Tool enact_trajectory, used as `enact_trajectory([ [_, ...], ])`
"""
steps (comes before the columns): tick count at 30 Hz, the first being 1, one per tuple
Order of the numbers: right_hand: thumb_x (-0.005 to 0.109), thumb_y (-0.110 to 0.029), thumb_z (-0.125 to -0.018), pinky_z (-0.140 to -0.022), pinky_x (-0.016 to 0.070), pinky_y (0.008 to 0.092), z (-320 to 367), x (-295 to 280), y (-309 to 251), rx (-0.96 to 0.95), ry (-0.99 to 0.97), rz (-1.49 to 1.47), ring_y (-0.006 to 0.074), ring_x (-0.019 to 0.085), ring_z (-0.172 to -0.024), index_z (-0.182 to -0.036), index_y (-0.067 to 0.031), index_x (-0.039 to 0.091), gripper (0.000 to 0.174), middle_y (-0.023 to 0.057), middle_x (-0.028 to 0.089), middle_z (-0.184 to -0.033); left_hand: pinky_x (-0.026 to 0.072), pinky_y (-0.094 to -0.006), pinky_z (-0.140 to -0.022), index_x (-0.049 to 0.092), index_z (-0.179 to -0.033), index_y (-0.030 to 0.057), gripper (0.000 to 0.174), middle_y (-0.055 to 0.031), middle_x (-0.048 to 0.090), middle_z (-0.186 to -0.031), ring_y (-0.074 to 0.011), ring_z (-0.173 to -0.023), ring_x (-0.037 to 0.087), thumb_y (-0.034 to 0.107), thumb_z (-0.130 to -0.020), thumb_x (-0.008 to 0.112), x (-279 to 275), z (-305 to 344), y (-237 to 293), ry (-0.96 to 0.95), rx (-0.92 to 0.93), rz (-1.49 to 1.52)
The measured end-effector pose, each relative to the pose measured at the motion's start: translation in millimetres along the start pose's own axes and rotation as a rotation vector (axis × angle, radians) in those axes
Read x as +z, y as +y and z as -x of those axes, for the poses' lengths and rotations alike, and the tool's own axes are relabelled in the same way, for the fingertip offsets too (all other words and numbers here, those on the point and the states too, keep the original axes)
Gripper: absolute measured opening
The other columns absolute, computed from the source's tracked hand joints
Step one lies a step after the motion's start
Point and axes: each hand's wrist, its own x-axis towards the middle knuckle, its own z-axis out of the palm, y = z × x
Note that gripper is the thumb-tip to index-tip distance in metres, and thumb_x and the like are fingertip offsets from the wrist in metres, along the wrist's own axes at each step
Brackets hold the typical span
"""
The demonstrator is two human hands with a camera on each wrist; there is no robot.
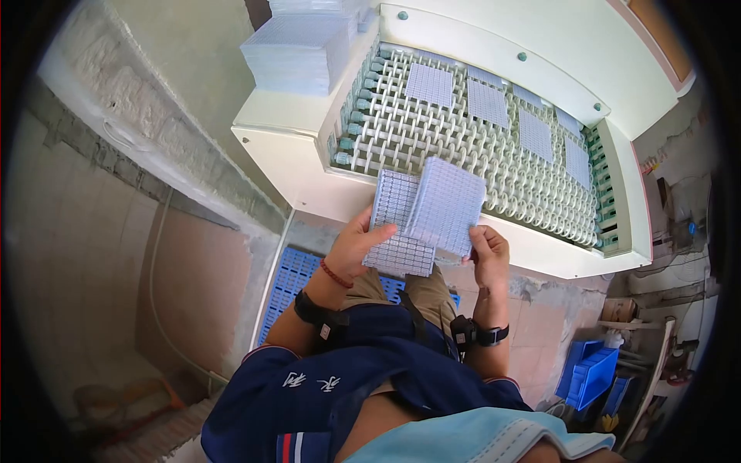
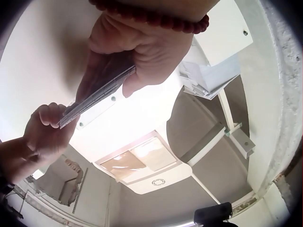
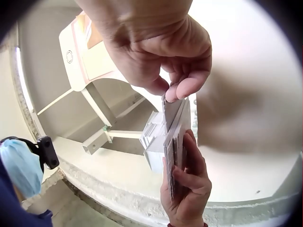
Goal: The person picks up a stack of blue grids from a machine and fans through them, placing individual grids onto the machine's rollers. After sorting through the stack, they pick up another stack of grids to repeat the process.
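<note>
Rising at the upper left of the head view, a tall stack of pale sheets (image 1: 297,58) sits on the white end ledge (image 1: 282,116) of a machine. Lower down, left of centre, a blue slatted mat (image 1: 287,282) lies on the floor. The person's left hand (image 1: 361,245), with a red bead bracelet (image 1: 336,274) at its wrist, grips a small pile of gridded sheets (image 1: 401,258) near the middle of the frame, thumb laid over the upper face. Across the pile's right part, at an angle, lies an upper panel (image 1: 448,202), perhaps more than one sheet, since the wrist views show it only edge-on. The right hand (image 1: 490,251), just right of centre, pinches that panel by its lower right corner between thumb and fingers; a dark watch (image 1: 494,336) circles the wrist. Across the upper centre and right run ringed rollers (image 1: 378,131), with several loose sheets (image 1: 487,103) lying flat on them, spaced apart. Blue bins (image 1: 593,374) stand at the lower right.
</note>
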Motion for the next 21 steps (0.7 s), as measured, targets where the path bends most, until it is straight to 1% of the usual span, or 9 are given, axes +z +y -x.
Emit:
enact_trajectory([
  [2, 0.056, -0.020, -0.084, -0.038, 0.0372, 0.0186, -10, -16, -9, -0.016, 0.096, -0.038, 0.0073, 0.046, -0.041, -0.076, 0.0004, 0.057, 0.022, 0.0024, 0.053, -0.055, 0.0450, -0.0316, -0.083, 0.039, -0.120, -0.0007, 0.039, -0.0116, 0.052, -0.111, -0.0187, -0.097, 0.054, 0.003, -0.083, 0.049, -2, 4, 7, -0.010, 0.017, -0.010],
  [5, 0.056, -0.020, -0.083, -0.038, 0.0375, 0.0185, -28, -40, -19, -0.076, 0.143, -0.070, 0.0074, 0.046, -0.041, -0.076, 0.0010, 0.057, 0.022, 0.0026, 0.053, -0.055, 0.0433, -0.0321, -0.085, 0.037, -0.123, -0.0028, 0.043, -0.0146, 0.050, -0.114, -0.0211, -0.101, 0.053, 0.005, -0.082, 0.049, -9, 18, 16, 0.009, -0.005, 0.005],
  [7, 0.056, -0.019, -0.083, -0.037, 0.0379, 0.0180, -40, -44, -27, -0.113, 0.186, 0.022, 0.0076, 0.046, -0.040, -0.075, 0.0013, 0.057, 0.021, 0.0029, 0.053, -0.054, 0.0421, -0.0327, -0.087, 0.035, -0.123, -0.0047, 0.047, -0.0164, 0.050, -0.115, -0.0225, -0.103, 0.052, 0.006, -0.080, 0.049, -8, 30, 24, -0.019, -0.023, 0.070],
  [11, 0.056, -0.018, -0.083, -0.035, 0.0376, 0.0179, -66, 2, -32, -0.088, 0.112, 0.087, 0.0079, 0.046, -0.039, -0.076, 0.0016, 0.058, 0.021, 0.0032, 0.052, -0.052, 0.0386, -0.0339, -0.091, 0.031, -0.124, -0.0099, 0.056, -0.0211, 0.047, -0.118, -0.0261, -0.107, 0.050, 0.008, -0.075, 0.050, -4, 44, 27, -0.105, -0.054, 0.192],
  [13, 0.056, -0.017, -0.083, -0.034, 0.0380, 0.0179, -72, 27, -38, -0.032, 0.008, 0.108, 0.0081, 0.047, -0.039, -0.077, 0.0032, 0.059, 0.021, 0.0036, 0.053, -0.052, 0.0383, -0.0341, -0.091, 0.031, -0.124, -0.0100, 0.055, -0.0214, 0.047, -0.118, -0.0264, -0.107, 0.050, 0.007, -0.075, 0.049, -4, 46, 27, -0.131, -0.046, 0.188],
  [14, 0.056, -0.017, -0.083, -0.034, 0.0380, 0.0179, -77, 36, -37, -0.035, 0.009, 0.103, 0.0081, 0.047, -0.039, -0.077, 0.0032, 0.059, 0.021, 0.0036, 0.053, -0.052, 0.0380, -0.0343, -0.092, 0.031, -0.124, -0.0102, 0.055, -0.0218, 0.046, -0.119, -0.0266, -0.108, 0.049, 0.006, -0.074, 0.049, -4, 46, 28, -0.160, -0.036, 0.187],
  [16, 0.055, -0.017, -0.082, -0.034, 0.0393, 0.0185, -87, 48, -34, 0.003, 0.028, 0.447, 0.0080, 0.050, -0.040, -0.079, 0.0049, 0.060, 0.023, 0.0042, 0.053, -0.053, 0.0380, -0.0342, -0.092, 0.031, -0.124, -0.0103, 0.055, -0.0219, 0.046, -0.119, -0.0268, -0.108, 0.049, 0.005, -0.074, 0.048, -2, 46, 29, -0.157, -0.028, 0.194],
  [17, 0.055, -0.017, -0.082, -0.035, 0.0402, 0.0191, -87, 49, -38, 0.003, 0.038, 0.543, 0.0081, 0.051, -0.041, -0.079, 0.0056, 0.061, 0.023, 0.0043, 0.053, -0.052, 0.0381, -0.0341, -0.092, 0.030, -0.124, -0.0105, 0.055, -0.0220, 0.046, -0.119, -0.0269, -0.108, 0.049, 0.004, -0.073, 0.047, -1, 47, 30, -0.151, -0.020, 0.207],
  [21, 0.056, -0.017, -0.082, -0.033, 0.0375, 0.0189, -89, 30, -42, -0.017, 0.084, 0.371, 0.0075, 0.046, -0.036, -0.077, 0.0053, 0.060, 0.023, 0.0033, 0.052, -0.051, 0.0389, -0.0344, -0.091, 0.031, -0.124, -0.0108, 0.055, -0.0222, 0.046, -0.118, -0.0273, -0.107, 0.050, 0.004, -0.073, 0.047, -2, 46, 27, -0.118, -0.022, 0.212],
])
